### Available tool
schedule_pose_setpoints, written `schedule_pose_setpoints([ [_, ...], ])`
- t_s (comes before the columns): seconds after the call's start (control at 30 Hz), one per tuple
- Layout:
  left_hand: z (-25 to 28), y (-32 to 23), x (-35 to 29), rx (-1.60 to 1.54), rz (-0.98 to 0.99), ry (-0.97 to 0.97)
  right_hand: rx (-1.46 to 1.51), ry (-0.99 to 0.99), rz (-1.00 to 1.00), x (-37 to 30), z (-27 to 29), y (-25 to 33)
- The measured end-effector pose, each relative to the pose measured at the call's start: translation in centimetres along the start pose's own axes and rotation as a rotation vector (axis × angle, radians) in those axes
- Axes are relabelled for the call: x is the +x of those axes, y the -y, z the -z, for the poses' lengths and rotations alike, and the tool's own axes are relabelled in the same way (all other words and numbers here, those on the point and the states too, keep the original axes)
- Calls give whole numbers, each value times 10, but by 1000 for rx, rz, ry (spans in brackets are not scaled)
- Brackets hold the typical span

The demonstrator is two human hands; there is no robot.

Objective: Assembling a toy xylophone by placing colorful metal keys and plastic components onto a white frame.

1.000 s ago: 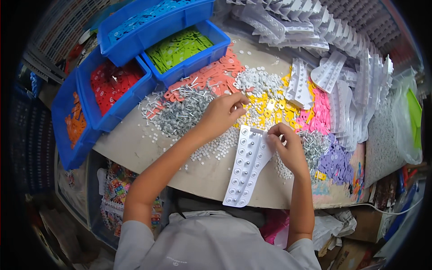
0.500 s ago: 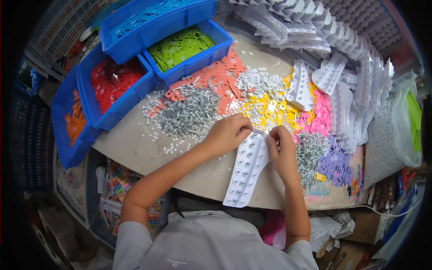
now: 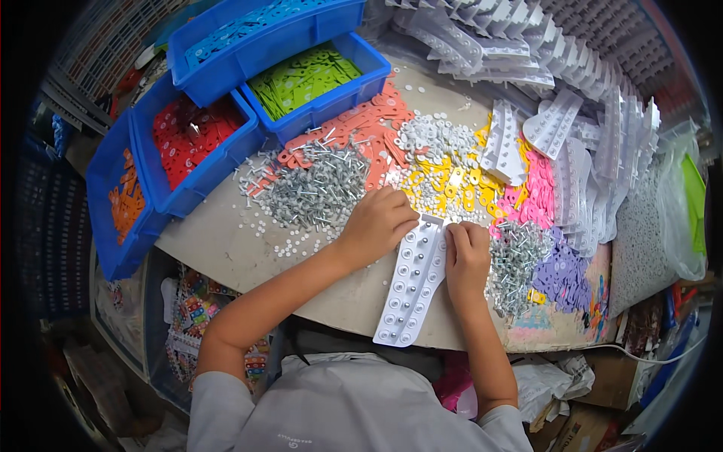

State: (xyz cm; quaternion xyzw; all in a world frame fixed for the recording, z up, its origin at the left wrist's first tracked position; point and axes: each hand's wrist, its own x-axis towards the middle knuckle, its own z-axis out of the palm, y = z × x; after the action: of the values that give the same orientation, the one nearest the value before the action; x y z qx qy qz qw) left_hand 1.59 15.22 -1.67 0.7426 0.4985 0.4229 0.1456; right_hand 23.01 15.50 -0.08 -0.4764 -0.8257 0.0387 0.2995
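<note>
A long white plastic holder (image 3: pixel 412 282) lies slanted before me, its lower end at the table's near edge. Round recesses line both its sides, and small metal studs run down the middle. By its upper left corner my left hand (image 3: pixel 378 218) is closed with bent fingers, next to a pile of metal rivets (image 3: pixel 312 184). My right hand (image 3: pixel 468 260) is closed against the holder's upper right edge. Whatever either hand's fingertips hold is hidden. White washers (image 3: pixel 437 135) and yellow plastic strips (image 3: pixel 452 181) lie just beyond the holder.
Blue bins (image 3: pixel 192 181) at the left hold red, green, blue and orange strips. Coral (image 3: pixel 384 113), pink (image 3: pixel 536 188) and purple pieces (image 3: pixel 561 275) lie in heaps. More rivets (image 3: pixel 516 264) sit at the right. White holders (image 3: pixel 602 166) are stacked behind, beside a clear bag (image 3: pixel 648 226).
My right hand has come down along the holder's right edge, its fingers more bent. My left hand has shifted slightly left. The holder has stayed in place.
</note>
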Motion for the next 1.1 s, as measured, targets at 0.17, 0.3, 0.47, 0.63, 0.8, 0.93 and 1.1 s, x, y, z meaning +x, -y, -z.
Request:
schedule_pose_setpoints([
  [0.17, -8, -2, -12, -22, 79, -60, -23, -40, 20, 0, -1, 0],
  [0.3, -3, -12, -8, 299, -89, -21, -20, -49, 22, 0, -2, -1],
  [0.47, -1, -20, 7, 398, -151, 134, -26, -44, 25, -1, -3, -2],
  [0.63, 3, 2, 7, 1, 24, 123, 16, -38, 1, -2, -3, -1],
  [0.8, 11, 13, 18, -64, 156, 1, 19, -14, -11, -3, -2, -5],
  [0.93, 30, 46, 50, 288, 119, -140, 64, -53, 0, -3, -1, -5],
  [1.1, 28, 74, 65, 483, 124, 5, 227, -95, -137, 7, 0, -6],
])
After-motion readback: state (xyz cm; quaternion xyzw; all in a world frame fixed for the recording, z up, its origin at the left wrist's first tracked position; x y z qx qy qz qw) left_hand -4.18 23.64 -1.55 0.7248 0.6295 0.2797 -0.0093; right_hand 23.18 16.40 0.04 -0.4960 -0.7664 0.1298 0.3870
